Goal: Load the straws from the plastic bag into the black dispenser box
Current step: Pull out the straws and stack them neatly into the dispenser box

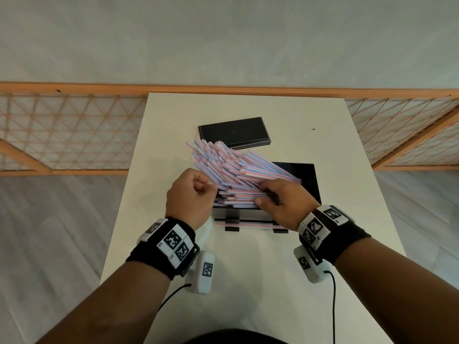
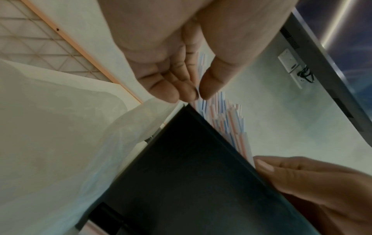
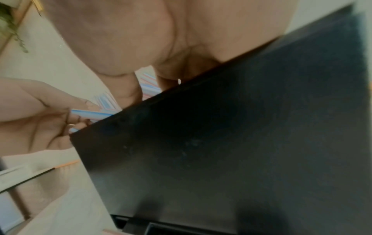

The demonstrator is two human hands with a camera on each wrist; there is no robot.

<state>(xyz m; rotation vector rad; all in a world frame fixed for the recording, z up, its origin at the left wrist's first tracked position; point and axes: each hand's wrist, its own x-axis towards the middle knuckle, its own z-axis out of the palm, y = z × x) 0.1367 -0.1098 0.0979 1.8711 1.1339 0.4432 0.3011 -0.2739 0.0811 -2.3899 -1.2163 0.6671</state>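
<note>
One white tabletop [image 1: 248,269] carries the black dispenser box [image 1: 306,180] at centre. Straws [image 1: 233,167] fan from its open top, between the hands. Left hand [image 1: 190,197] pinches straw ends; right hand [image 1: 283,202] grips the stack.

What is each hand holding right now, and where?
Left hand pinches straws at their near-left ends; right hand grips the pile's near edge over the box.
</note>
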